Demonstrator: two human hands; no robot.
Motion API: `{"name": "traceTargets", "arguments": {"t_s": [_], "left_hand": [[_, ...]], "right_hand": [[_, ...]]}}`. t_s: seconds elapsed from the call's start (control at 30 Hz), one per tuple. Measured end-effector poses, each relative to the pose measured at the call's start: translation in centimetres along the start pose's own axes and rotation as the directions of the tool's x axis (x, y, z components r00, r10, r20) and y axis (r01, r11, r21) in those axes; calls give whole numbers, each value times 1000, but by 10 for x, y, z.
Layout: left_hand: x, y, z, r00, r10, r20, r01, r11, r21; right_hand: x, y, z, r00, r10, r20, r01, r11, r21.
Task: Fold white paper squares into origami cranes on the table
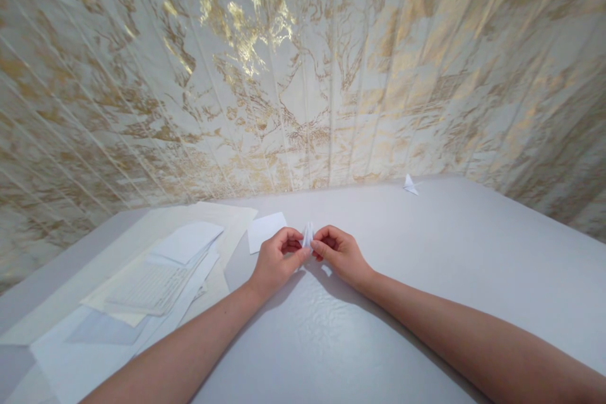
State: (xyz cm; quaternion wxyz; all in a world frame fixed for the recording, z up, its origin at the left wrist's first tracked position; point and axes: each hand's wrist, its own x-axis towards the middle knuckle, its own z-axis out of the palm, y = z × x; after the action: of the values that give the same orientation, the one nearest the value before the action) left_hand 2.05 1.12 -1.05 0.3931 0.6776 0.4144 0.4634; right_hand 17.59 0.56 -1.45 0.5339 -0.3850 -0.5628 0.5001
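Observation:
Between my two hands, a small piece of folded white paper point(307, 235) stands upright just over the table, with several pleat-like layers at its top. My left hand point(280, 256) pinches its left side between thumb and fingers. On the other side, my right hand point(341, 254) grips the right edge the same way. The fingertips hide the lower part of the folded paper. Just behind my left hand lies a flat white sheet point(265, 230), partly covered by that hand.
Loose papers, among them a printed or written sheet point(146, 287), are heaped at the left on a large cream sheet point(237, 218). A small folded white paper piece point(409, 185) stands at the table's far edge. Behind the table point(449, 252) hangs a white and gold curtain point(303, 76).

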Motion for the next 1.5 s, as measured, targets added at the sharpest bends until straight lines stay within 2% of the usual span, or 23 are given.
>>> {"name": "traceTargets", "arguments": {"t_s": [0.33,0.5,0.67,0.77,0.87,1.07,1.37,1.5], "left_hand": [[2,3,-2,990,-131,-53,124,984,-125],[2,1,0,987,-135,-87,114,971,-210],[3,3,2,990,-104,-99,79,971,-224],[1,4,2,994,-55,-96,40,987,-155],[-1,3,1,992,49,-119,-50,999,-6],[-6,5,0,972,222,-80,-191,941,281],[-9,10,-1,937,349,-21,-316,872,373],[-9,9,-1,933,359,-6,-326,856,400]], "right_hand": [[1,0,-3,999,41,-8,-41,999,24],[1,3,-2,1000,18,19,-18,1000,-10],[-2,4,-1,996,-83,16,85,991,-105],[-3,4,-1,991,-134,20,136,978,-156],[-3,4,-1,987,-159,21,160,974,-161],[-3,3,-2,979,-194,53,201,956,-215],[-3,4,-3,974,-218,56,225,932,-286],[-4,1,-3,972,-232,41,234,926,-296]]}}
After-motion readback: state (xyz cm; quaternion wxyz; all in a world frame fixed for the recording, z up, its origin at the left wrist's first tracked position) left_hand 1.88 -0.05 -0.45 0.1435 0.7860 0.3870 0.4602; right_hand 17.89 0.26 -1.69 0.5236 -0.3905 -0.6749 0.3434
